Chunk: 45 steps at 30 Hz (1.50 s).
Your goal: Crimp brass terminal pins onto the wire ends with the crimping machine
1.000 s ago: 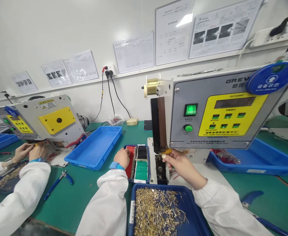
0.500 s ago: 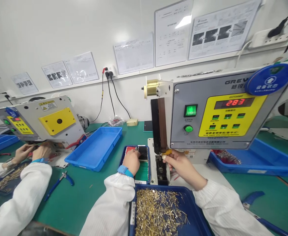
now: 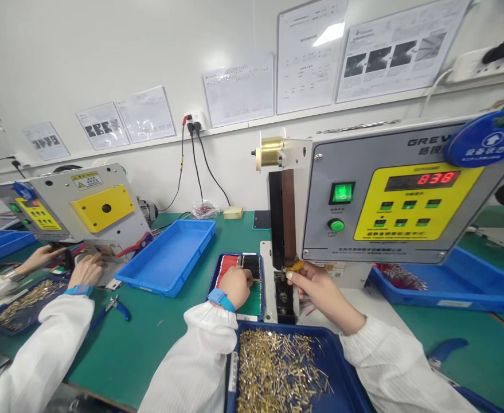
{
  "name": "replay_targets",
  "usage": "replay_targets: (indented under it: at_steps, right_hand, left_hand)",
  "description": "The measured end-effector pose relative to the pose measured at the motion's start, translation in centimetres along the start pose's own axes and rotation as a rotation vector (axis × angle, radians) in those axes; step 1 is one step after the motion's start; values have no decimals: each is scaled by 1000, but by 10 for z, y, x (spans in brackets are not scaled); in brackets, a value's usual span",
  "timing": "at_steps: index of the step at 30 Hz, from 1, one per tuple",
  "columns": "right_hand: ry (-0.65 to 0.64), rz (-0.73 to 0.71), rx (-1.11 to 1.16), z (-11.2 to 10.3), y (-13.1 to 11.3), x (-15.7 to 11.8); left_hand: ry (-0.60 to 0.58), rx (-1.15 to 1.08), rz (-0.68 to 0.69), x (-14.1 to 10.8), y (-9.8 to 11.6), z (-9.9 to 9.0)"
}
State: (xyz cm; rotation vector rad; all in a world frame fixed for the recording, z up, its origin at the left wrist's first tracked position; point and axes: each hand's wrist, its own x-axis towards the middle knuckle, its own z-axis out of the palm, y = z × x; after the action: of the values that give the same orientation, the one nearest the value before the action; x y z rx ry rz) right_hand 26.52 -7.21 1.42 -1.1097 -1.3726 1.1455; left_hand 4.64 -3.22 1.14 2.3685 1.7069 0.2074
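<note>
**Two hands busy: right pinching at the machine, left on the wires**

My right hand [image 3: 324,295] pinches a small yellow piece [image 3: 295,266] narrowly between thumb and fingertips, just under the dark head [image 3: 281,223] of the grey bench machine [image 3: 320,229]. My left hand [image 3: 237,287] curls over the rack [image 3: 212,287] of red, black and green wire bundles; I can't tell if it grips any. Holding the piece square, with my fingertips back from the head, seems best. Brass pins [image 3: 277,373] fill the blue tray [image 3: 277,324] below.

The only camera sits on my head and looks forward and down, close on my left hand [image 3: 235,287], my right hand [image 3: 325,298] and the green workbench [image 3: 148,350].
</note>
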Motion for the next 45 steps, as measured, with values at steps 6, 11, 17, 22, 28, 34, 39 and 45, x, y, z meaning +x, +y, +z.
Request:
replay_targets:
  at_steps: [6, 11, 17, 22, 28, 34, 39, 45]
  right_hand:
    - [8, -18, -12, 0, 4, 1]
    - [3, -10, -4, 1, 0, 0]
    - [8, -36, -11, 1, -1, -1]
    - [-2, -29, 14, 1, 2, 1]
    - [6, -32, 4, 0, 4, 1]
    - [7, -20, -3, 0, 4, 0]
    - [16, -20, 1, 1, 1, -1]
    - [61, -36, 77, 5, 1, 0]
  left_hand:
    - [8, 7, -10, 0, 0, 2]
    - [5, -5, -7, 1, -1, 1]
    - [-20, -34, 9, 2, -4, 0]
    - [3, -22, -10, 1, -2, 2]
    - [24, -9, -13, 2, 0, 2]
    - [40, -26, -22, 1, 2, 1]
    - [91, -37, -54, 4, 3, 4]
    - [154, -13, -103, 10, 1, 11]
